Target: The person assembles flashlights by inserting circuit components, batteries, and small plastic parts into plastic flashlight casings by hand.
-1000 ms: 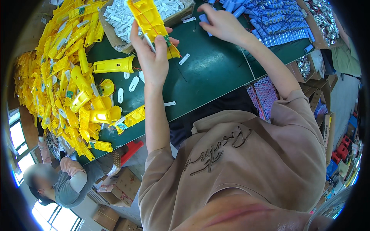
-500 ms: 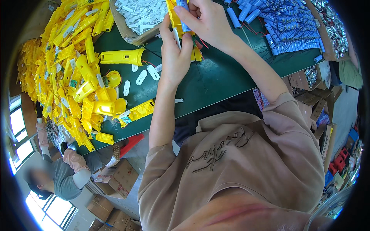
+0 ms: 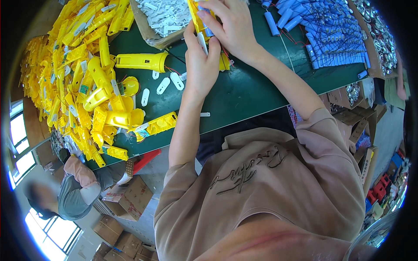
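Note:
At the table's far side my left hand point(image 3: 201, 69) is closed around a yellow flashlight housing point(image 3: 224, 64), with a white strip point(image 3: 202, 41) showing by its fingers. My right hand point(image 3: 238, 35) has its fingers on a blue cylindrical battery point(image 3: 208, 31) that lies in the housing. Much of the battery is hidden by those fingers, and the housing's far end runs out of view. Thin red wire point(image 3: 230, 61) sticks out beside the housing. Left of my left hand lie a whole yellow flashlight body point(image 3: 141, 62) and several white oval plates point(image 3: 163, 85).
A heap of yellow housings point(image 3: 82, 78) covers the table's left. An open box of white plastic pieces point(image 3: 163, 19) stands at the back. Wired blue batteries point(image 3: 335, 39) are stacked at the right, beside a box of shiny metal parts point(image 3: 376, 35). Another person point(image 3: 72, 195) is at the lower left.
My right hand's fingers have shifted over the blue battery, and less of it shows above the housing. My left hand keeps its grip. The whole view has shifted slightly.

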Demonstrator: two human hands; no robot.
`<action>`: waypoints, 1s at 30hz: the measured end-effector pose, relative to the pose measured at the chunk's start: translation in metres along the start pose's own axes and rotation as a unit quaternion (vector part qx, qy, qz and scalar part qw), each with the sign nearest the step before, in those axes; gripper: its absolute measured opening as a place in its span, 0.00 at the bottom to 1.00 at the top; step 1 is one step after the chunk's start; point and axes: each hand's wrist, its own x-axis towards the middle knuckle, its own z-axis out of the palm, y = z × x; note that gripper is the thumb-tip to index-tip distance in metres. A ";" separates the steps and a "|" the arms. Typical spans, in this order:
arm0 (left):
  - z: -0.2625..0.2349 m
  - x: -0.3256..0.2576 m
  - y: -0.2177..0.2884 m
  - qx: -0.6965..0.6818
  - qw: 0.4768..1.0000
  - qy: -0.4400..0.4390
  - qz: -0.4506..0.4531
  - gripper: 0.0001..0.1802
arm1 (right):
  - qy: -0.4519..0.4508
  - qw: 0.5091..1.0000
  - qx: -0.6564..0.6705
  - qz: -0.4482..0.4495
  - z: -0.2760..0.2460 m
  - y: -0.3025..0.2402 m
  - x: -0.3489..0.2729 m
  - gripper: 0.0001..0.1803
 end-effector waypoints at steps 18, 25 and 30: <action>-0.018 0.008 0.008 -0.303 0.944 0.108 -0.070 0.19 | -0.023 0.982 0.189 -0.001 -0.003 0.018 0.037 0.15; -0.021 0.009 0.017 -0.293 0.934 0.202 -0.013 0.22 | -0.280 0.943 -0.168 -0.063 0.040 0.075 0.082 0.11; -0.019 0.011 0.017 -0.283 0.940 0.187 -0.025 0.24 | -0.229 0.959 -0.139 -0.095 0.049 0.074 0.084 0.12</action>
